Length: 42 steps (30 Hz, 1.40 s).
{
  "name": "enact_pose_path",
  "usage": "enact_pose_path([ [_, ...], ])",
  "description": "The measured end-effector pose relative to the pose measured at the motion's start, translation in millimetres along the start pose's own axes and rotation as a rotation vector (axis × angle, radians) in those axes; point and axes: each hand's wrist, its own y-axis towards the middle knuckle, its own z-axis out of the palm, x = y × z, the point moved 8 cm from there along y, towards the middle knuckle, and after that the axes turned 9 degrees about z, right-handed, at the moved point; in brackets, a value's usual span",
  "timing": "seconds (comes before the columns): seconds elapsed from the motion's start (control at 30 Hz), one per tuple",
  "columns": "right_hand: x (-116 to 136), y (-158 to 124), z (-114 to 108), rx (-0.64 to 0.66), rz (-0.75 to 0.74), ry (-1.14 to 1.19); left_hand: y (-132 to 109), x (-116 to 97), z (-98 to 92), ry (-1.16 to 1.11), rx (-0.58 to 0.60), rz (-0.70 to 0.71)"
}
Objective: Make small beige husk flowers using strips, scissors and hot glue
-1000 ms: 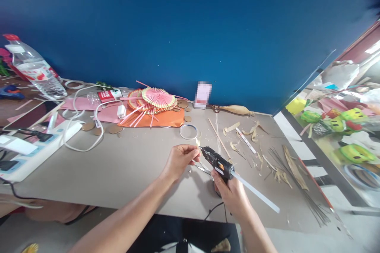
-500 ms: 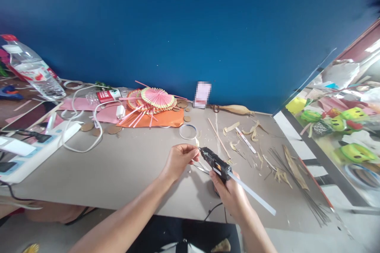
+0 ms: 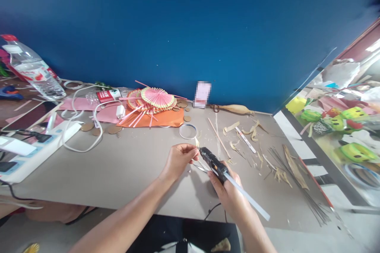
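Note:
My right hand [image 3: 228, 185] is wrapped round the grip of a black hot glue gun [image 3: 213, 162], with a long white glue stick [image 3: 249, 197] sticking out of its back end. The gun's nozzle points left, up against the fingertips of my left hand [image 3: 181, 160]. Thumb and forefinger of that hand pinch a small pale strip [image 3: 197, 142], which stands up beyond the nozzle; its lower part is hidden by the fingers. Below the nozzle, partly behind my hands, metal scissors [image 3: 200, 168] lie on the grey table. A white ring of tape [image 3: 187, 131] lies just beyond.
Folded paper fans [image 3: 157, 101] rest on orange paper [image 3: 175, 118] at the back. To the left are a power strip [image 3: 38, 152], a white cable [image 3: 84, 150] and a plastic bottle [image 3: 35, 71]. Dried husk pieces [image 3: 283, 176] and thin wires [image 3: 311, 201] lie on the right.
My right hand and the back of the glue gun have swung slightly left, and the glue stick with them. The left hand keeps its pinch almost unmoved.

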Motion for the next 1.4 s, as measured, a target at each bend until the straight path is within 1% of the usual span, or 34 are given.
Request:
enact_pose_path([
  [0.27,1.1,-0.3,-0.8,-0.024,-0.035,-0.052,1.0,1.9,-1.1,0.01,-0.001,0.033],
  [0.53,0.3,-2.1,-0.2,-0.026,-0.034,-0.093,1.2,1.2,-1.0,0.037,-0.008,0.061],
  [0.83,0.1,-2.4,-0.3,-0.029,-0.037,-0.088,0.2,-1.4,-0.8,0.05,-0.009,0.069],
  [1.1,3.2,-3.6,-3.2,-0.034,-0.038,-0.078,0.6,-2.2,-2.4,0.081,-0.017,0.119],
  [1.4,5.1,-5.0,-4.2,-0.024,-0.033,-0.066,0.4,-3.0,-4.1,0.076,-0.029,0.119],
])
